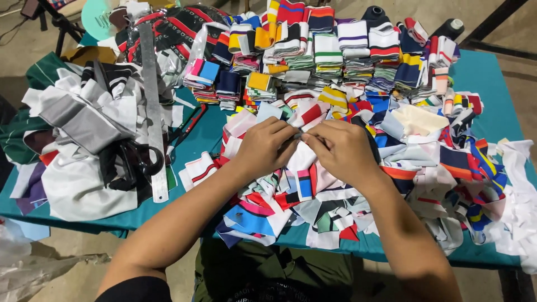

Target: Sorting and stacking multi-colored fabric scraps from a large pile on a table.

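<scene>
Now both my hands meet over loose pile of cloth scraps at table centre. Left hand and right hand pinch same small white scrap between fingertips; scrap sits directly between them, equally near both. Long axis hidden under fingers, cannot tell.

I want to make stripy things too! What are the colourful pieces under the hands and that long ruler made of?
The colourful pieces look like soft knitted cloth, matte: they fold, crumple and pile up. Both the left hand and right hand pinch one together. The long ruler looks like metal: grey, stiff, with a dull shine.
</scene>
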